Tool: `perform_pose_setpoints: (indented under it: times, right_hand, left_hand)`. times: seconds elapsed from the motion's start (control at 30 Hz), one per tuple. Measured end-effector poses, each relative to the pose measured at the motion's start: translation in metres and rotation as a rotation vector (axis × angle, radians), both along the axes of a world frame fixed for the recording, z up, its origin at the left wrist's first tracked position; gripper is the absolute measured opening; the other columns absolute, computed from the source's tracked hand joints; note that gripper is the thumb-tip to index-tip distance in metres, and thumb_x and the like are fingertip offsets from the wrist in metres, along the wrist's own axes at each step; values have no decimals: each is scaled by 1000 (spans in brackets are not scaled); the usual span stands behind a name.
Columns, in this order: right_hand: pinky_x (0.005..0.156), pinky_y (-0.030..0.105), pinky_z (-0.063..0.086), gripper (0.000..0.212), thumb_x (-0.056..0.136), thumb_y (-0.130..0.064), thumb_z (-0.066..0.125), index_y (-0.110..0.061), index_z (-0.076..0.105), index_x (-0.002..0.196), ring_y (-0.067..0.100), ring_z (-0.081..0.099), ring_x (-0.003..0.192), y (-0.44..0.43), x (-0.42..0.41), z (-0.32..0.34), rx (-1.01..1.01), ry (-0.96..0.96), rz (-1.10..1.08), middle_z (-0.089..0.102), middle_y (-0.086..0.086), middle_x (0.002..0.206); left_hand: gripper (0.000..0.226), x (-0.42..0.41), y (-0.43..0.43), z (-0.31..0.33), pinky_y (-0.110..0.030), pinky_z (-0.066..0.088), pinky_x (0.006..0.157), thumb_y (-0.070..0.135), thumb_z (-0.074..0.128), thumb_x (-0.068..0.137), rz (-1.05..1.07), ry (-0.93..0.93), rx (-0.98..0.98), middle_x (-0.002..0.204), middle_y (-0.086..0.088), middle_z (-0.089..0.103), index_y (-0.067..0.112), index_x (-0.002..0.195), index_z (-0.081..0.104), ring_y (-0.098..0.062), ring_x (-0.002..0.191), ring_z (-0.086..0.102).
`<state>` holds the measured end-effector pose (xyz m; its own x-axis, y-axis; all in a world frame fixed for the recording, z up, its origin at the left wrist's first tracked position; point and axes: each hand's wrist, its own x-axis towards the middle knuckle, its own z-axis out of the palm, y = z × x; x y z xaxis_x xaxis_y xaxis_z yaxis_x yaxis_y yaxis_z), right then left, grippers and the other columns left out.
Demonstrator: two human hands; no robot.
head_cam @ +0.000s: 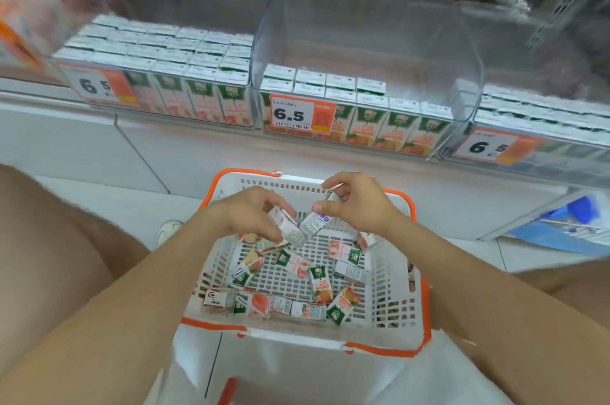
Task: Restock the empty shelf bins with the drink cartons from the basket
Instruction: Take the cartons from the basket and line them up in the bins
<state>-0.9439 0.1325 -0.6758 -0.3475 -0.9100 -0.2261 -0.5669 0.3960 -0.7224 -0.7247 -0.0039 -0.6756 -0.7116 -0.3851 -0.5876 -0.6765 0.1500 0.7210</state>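
Two small drink cartons (pixel 285 224) picked: my left hand (pixel 251 214) pinches one, my right hand (pixel 358 204) the other, over the white-and-orange plastic basket (pixel 411 275); next, I should lift them into the clear half-filled bin (pixel 363 24).

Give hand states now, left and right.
Left hand: holds a white carton above the basket.
Right hand: pinches a grey-panel carton beside it.

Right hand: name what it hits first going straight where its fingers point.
Probably the white carton held by the left hand; the right hand points at it, its own carton nearly touching. Depth unclear.
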Motion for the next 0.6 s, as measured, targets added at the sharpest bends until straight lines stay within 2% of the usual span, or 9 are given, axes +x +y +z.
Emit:
perform_pose_setpoints:
  times: [0.07,0.1,0.17,0.23,0.3,0.4,0.5,0.6]
  right_hand:
    - [88,36,57,59,73,-57,88,-26,72,120,13,65,99,4,-2,24,-21,17,16,69,0,108]
    - [89,34,57,60,74,-59,87,-25,71,121,10,65,100,6,-2,36,-37,23,28,69,-2,111]
    - [88,29,56,58,78,-58,84,-23,71,123,4,65,102,9,-3,60,-84,40,59,70,-6,113]
    - [91,29,55,49,84,-52,81,-24,70,123,1,65,103,11,-2,83,-148,50,95,69,-13,111]
    - [99,33,53,38,92,-46,75,-28,67,125,1,63,114,13,-1,101,-203,36,147,66,-18,119]
    - [107,36,50,31,100,-32,69,-30,63,130,1,56,130,13,-2,121,-286,-50,180,64,-17,132]
    - [106,33,53,37,98,-12,70,-24,62,132,1,61,123,6,-1,136,-316,-109,137,66,-10,130]
    - [101,35,57,47,88,-7,77,-21,64,132,7,70,107,-4,4,142,-297,-118,2,70,-4,119]
  left_hand:
    - [47,-2,2,24,-35,64,73,13,93,73,-27,0,-74,122,-21,67,33,113,78,-28,104,73]
    - [47,-3,4,37,-35,65,76,13,93,76,-13,13,-73,119,-20,69,29,117,76,-30,109,73]
    - [48,-4,7,61,-35,66,75,18,91,82,27,75,-19,105,-22,75,17,124,69,-32,95,78]
    - [45,-5,7,82,-40,66,71,38,88,84,37,116,-76,98,-20,78,18,120,68,-26,82,78]
    - [41,-4,5,100,-42,67,70,52,83,85,38,146,-208,98,-9,78,24,113,72,-22,83,76]
    - [34,-2,3,124,-45,66,81,53,77,90,74,251,-283,98,2,76,22,104,75,-15,90,75]
    - [33,4,-2,138,-53,64,87,54,74,92,127,319,-308,94,0,78,22,99,75,-17,89,77]
    - [29,7,-6,141,-59,61,88,56,76,90,158,360,-349,94,-3,79,28,97,75,-23,91,78]
